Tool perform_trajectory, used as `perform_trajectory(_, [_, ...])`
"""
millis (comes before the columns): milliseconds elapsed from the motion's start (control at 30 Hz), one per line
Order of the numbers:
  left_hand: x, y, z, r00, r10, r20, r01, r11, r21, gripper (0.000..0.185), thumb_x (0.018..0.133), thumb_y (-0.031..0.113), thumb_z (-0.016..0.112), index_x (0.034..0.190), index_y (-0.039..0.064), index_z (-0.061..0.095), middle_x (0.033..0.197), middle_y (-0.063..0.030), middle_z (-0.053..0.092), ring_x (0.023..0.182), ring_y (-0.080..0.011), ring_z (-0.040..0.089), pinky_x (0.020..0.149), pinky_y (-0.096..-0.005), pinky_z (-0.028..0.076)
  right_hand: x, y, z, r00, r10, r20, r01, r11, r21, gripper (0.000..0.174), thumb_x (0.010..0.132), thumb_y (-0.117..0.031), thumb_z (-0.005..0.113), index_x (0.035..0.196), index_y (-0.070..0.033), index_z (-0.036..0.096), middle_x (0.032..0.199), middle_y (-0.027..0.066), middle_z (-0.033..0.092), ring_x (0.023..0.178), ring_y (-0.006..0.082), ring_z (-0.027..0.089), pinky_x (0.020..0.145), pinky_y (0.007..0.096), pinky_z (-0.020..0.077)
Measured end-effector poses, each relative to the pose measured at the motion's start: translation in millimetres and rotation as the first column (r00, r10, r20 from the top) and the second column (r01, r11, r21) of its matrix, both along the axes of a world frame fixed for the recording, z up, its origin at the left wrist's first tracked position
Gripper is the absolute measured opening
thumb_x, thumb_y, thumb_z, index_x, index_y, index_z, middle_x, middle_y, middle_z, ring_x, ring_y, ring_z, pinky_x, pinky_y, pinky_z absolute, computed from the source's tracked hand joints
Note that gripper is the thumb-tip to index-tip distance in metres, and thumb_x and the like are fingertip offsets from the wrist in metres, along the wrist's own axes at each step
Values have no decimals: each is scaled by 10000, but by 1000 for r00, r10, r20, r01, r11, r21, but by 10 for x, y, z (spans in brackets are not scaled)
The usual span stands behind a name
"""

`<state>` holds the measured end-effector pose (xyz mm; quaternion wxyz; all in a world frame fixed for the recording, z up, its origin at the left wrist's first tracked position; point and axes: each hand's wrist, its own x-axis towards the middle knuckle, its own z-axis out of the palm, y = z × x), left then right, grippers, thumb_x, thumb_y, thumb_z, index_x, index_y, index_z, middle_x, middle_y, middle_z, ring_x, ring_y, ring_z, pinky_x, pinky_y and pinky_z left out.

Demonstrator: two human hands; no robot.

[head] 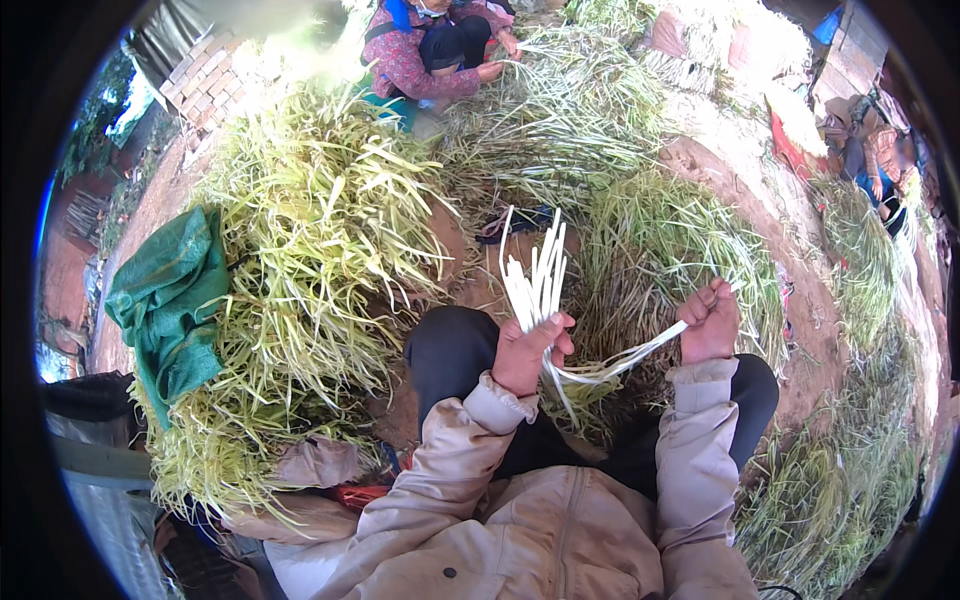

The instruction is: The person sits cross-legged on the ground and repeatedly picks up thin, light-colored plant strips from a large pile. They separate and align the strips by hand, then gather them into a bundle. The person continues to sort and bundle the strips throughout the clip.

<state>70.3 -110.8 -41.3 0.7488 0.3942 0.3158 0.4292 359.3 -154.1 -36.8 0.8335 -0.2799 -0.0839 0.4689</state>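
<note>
My left hand point(529, 351) grips a small bundle of pale plant stalks point(536, 289) in front of my knees, with their whitish ends pointing up and away from me. From below that fist, thin pale leaves point(626, 364) sag and then rise to the right. My right hand point(709, 321) is closed on the far ends of these leaves, with a short tip showing past the fingers. Beyond and beneath my right hand lies a heap of green stalks point(652, 262). Loose cut greens point(581, 401) lie between my legs.
A tall pile of yellow-green leaves point(315, 217) stands at my left, with a green woven sack point(171, 300) against it. Across from me a crouching person point(431, 56) handles stalks beside another heap point(555, 120). More greens point(832, 480) lie to my right; another person point(881, 161) sits farther off.
</note>
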Motion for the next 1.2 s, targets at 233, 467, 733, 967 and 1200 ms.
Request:
perform_trajectory(233, [-44, 27, 21, 986, -157, -48, 157, 988, 7, 223, 1022, 246, 655, 1084, 41, 718, 712, -23, 678, 568, -79, 591, 490, -220, 435, -611, 129, 164, 929, 125, 348, -8, 948, -318, 186, 998, -256, 624, 998, -69, 618, 698, -36, 479, 482, 51, 343, 420, 243, 238])
perform_trajectory(467, [29, -59, -137, 960, -252, -121, 253, 967, -1, 203, 1029, 214, 640, 1103, 40, 712, 802, -26, 702, 654, -86, 649, 511, -228, 479, -1134, 72, -80, 815, 572, 92, -516, 788, -336, 154, 976, -231, 677, 989, -84, 632, 665, -36, 518, 456, 31, 363, 408, 220, 229])
perform_trajectory(733, [131, -83, -231, 958, -222, -183, 210, 974, -82, 235, 1037, 207, 625, 1147, 13, 699, 909, -66, 736, 728, -125, 688, 574, -263, 537, -1135, 96, -394, 907, 408, 100, -344, 859, -378, 73, 954, -140, 684, 928, -85, 644, 688, -32, 536, 468, 38, 407, 400, 219, 260])
perform_trajectory(967, [162, -66, -356, 964, -172, -200, 161, 984, -71, 219, 1037, 174, 620, 1105, -10, 716, 935, -72, 744, 782, -136, 702, 647, -277, 561, -1080, 93, -565, 934, 319, 161, -231, 883, -409, 138, 947, -222, 708, 937, -93, 662, 742, -21, 587, 541, 62, 486, 452, 233, 356])
perform_trajectory(1200, [163, -82, -426, 970, -93, -224, 84, 995, -47, 179, 1023, 154, 640, 1047, 0, 727, 895, -62, 739, 766, -120, 686, 656, -270, 548, -902, 112, -540, 977, 211, -1, -198, 915, -352, 181, 970, -262, 660, 978, -83, 633, 782, 46, 665, 618, 175, 606, 562, 360, 534])
